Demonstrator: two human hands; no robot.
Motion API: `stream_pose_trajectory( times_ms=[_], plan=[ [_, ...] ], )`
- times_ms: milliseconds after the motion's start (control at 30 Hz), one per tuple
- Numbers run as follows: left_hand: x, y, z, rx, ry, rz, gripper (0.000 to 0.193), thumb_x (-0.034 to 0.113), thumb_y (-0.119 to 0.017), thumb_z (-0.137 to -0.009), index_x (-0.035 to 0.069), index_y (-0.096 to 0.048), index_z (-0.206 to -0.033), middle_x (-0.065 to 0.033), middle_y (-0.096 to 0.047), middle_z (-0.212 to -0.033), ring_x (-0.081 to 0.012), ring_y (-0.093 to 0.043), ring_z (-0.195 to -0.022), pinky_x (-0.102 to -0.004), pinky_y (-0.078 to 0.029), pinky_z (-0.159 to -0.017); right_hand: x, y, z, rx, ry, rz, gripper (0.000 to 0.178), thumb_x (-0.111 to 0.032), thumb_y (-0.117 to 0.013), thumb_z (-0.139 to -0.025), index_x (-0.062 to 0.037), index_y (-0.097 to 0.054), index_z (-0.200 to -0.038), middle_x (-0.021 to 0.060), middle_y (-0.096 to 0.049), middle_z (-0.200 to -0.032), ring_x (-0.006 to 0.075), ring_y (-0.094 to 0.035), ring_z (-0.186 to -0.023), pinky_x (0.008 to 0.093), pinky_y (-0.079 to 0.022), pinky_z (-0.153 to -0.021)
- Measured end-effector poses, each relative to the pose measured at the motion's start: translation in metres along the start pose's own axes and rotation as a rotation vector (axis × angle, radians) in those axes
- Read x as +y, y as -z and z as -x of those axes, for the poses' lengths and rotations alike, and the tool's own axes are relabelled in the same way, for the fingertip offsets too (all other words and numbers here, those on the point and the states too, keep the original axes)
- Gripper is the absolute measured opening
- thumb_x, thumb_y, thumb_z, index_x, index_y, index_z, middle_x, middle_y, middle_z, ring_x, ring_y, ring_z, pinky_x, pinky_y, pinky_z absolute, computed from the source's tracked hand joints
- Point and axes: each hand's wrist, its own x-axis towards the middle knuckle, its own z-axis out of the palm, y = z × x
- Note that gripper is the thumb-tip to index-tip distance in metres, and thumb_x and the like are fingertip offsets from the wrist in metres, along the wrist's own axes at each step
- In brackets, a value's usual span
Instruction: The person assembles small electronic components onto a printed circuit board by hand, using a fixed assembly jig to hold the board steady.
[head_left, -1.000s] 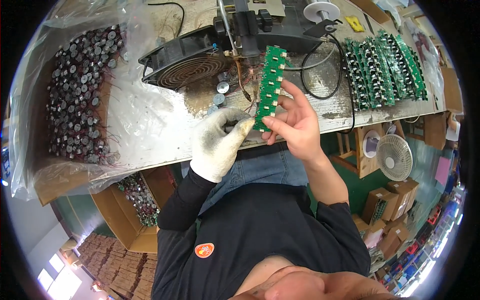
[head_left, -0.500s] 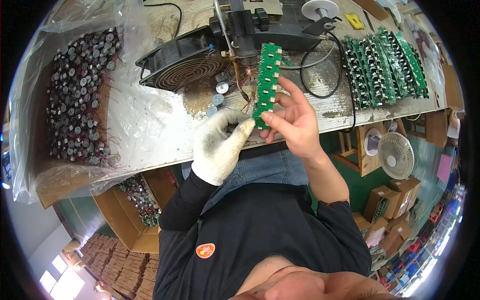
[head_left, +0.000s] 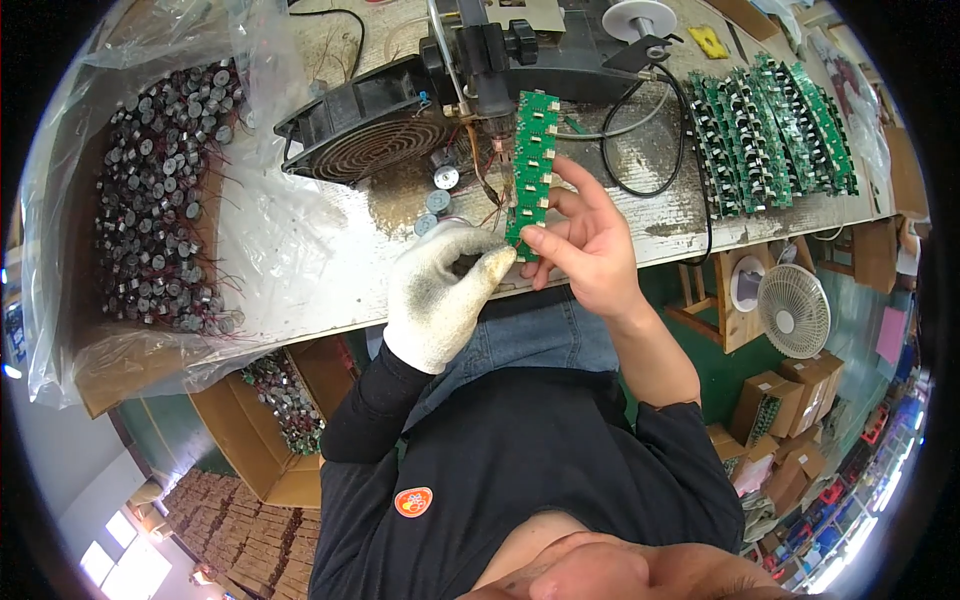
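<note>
My right hand (head_left: pixel 588 250), bare, pinches the lower end of a long green circuit board strip (head_left: pixel 531 165) that stands upright over the bench, its top near the black machine (head_left: pixel 500 45). My left hand (head_left: pixel 445 290), in a white knit glove, has its fingers curled with the fingertips touching the strip's bottom corner. Thin red wires (head_left: pixel 488 190) hang just left of the strip. Whether the gloved fingers hold a small part is hidden.
A black round fan (head_left: pixel 365 125) lies left of the machine. A clear-plastic-lined cardboard box (head_left: pixel 160 200) holds several small round black parts at the left. Rows of green boards (head_left: pixel 770 135) stand at the right. A black cable (head_left: pixel 650 150) loops on the worn benchtop (head_left: pixel 320 270).
The green strip has been pushed further away, its top moving up toward the black machine. Both hands followed it slightly; the gloved fingers stay at its lower end.
</note>
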Motion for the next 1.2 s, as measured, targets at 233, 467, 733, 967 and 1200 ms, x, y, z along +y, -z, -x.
stream_pose_trajectory(
  times_ms=[233, 467, 733, 967, 1200],
  plan=[
    [-0.002, -0.003, 0.001, 0.039, 0.069, 0.048, 0.014, 0.011, -0.065, -0.086, -0.003, -0.064, -0.090, -0.0080, -0.061, -0.080, -0.0139, -0.058, -0.073, -0.0272, -0.046, -0.067, -0.004, -0.003, 0.003, 0.002, -0.023, 0.031, 0.068, 0.008, -0.060, -0.084, -0.0033, -0.027, -0.143, 0.0163, -0.057, -0.106, 0.0160, -0.065, -0.064, 0.0233, -0.053, -0.048],
    [0.003, -0.003, -0.003, 0.050, 0.232, 0.154, 0.016, 0.013, -0.065, -0.088, -0.002, -0.065, -0.091, -0.0050, -0.064, -0.081, -0.0086, -0.057, -0.072, -0.0254, -0.047, -0.066, -0.001, -0.003, 0.004, 0.035, 0.019, 0.012, 0.069, 0.010, -0.060, -0.084, -0.0033, -0.026, -0.143, 0.0183, -0.057, -0.109, 0.0169, -0.065, -0.064, 0.0236, -0.053, -0.049],
    [0.006, 0.000, -0.010, 0.046, 0.273, 0.149, 0.015, 0.013, -0.067, -0.086, -0.002, -0.066, -0.086, -0.0037, -0.064, -0.074, -0.0076, -0.056, -0.068, -0.0240, -0.045, -0.060, -0.001, -0.004, 0.002, 0.037, 0.050, -0.034, 0.069, 0.011, -0.060, -0.084, -0.0030, -0.027, -0.143, 0.0195, -0.057, -0.112, 0.0173, -0.065, -0.065, 0.0241, -0.053, -0.049],
    [0.002, -0.001, -0.012, 0.049, 0.257, 0.210, 0.015, 0.013, -0.067, -0.086, -0.003, -0.066, -0.085, -0.0033, -0.063, -0.073, -0.0075, -0.056, -0.068, -0.0242, -0.045, -0.059, -0.005, -0.003, 0.000, 0.028, 0.062, -0.030, 0.068, 0.011, -0.060, -0.084, -0.0030, -0.028, -0.143, 0.0194, -0.057, -0.112, 0.0172, -0.065, -0.065, 0.0245, -0.054, -0.049],
    [0.011, -0.001, -0.012, 0.076, 0.308, 0.258, 0.015, 0.012, -0.067, -0.086, -0.003, -0.065, -0.085, -0.0034, -0.063, -0.074, -0.0075, -0.056, -0.068, -0.0238, -0.046, -0.060, -0.008, -0.006, 0.000, 0.030, 0.081, -0.017, 0.067, 0.010, -0.060, -0.084, -0.0026, -0.028, -0.142, 0.0196, -0.057, -0.111, 0.0172, -0.066, -0.065, 0.0244, -0.053, -0.049]
  ],
)
